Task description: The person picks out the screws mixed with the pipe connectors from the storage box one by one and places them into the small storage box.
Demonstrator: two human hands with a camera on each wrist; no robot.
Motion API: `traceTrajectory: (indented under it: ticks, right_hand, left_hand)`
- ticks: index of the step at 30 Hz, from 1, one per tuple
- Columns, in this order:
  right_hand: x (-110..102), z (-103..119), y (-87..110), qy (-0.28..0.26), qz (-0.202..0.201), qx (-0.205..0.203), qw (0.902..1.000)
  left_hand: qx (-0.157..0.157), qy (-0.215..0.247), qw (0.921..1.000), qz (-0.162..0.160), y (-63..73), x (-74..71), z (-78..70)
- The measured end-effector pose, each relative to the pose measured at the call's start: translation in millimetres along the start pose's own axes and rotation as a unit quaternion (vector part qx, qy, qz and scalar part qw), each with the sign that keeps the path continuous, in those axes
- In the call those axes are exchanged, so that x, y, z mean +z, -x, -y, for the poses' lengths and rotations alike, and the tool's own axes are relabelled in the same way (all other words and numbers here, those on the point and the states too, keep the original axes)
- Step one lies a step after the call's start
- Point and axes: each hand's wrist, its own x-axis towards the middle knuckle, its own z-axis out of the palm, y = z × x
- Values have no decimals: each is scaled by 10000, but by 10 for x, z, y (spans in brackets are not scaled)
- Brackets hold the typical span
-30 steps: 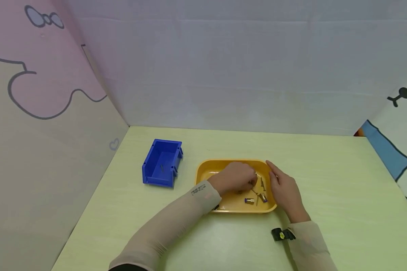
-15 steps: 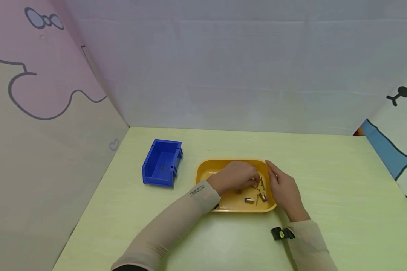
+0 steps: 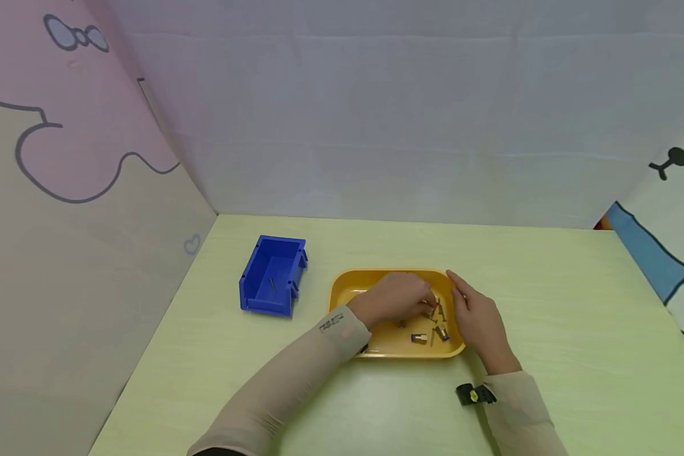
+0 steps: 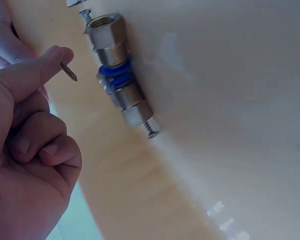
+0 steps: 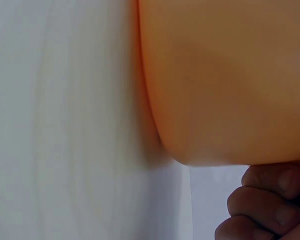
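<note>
Reaching into the yellow tray (image 3: pixel 387 348), my left hand (image 3: pixel 396 296) pinches a small screw (image 4: pixel 69 73) between thumb and index finger, as the left wrist view shows. Its other fingers are curled in. Near its fingertips in the tray lie several loose screws (image 3: pixel 441 313) and two brass push-fit fittings with blue collars, one lying flat (image 3: pixel 418 338) and one tilted (image 3: pixel 443 332). My right hand (image 3: pixel 481 326) grips the tray's right end, thumb at the rim; the right wrist view has its curled fingers (image 5: pixel 262 202) against the tray's outside.
Left of the tray, towards the back, stands a blue bin (image 3: pixel 268 304) with a small screw (image 3: pixel 272 285) inside. Printed walls close off the left, the back and the right of the pale green table (image 3: pixel 576 316).
My left fingers have shifted slightly to the right inside the tray. My right hand, the tray and the blue bin hold their places.
</note>
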Motion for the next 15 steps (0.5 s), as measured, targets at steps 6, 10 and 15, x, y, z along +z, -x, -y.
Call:
traceTrajectory:
  ticks: [6,10,15]
  right_hand:
    - [6,-5,9,-15,77,4,10000]
    - [5,-14,11,32,37,-35,10000]
    - [-3,-12,3,0,28,-55,10000]
  left_hand:
    - [-88,99,9998,-135,27,-39,-19]
    - [-161,191,9993,-295,78,-118,-31]
    - [-358,312,9968,-638,193,-272,-14]
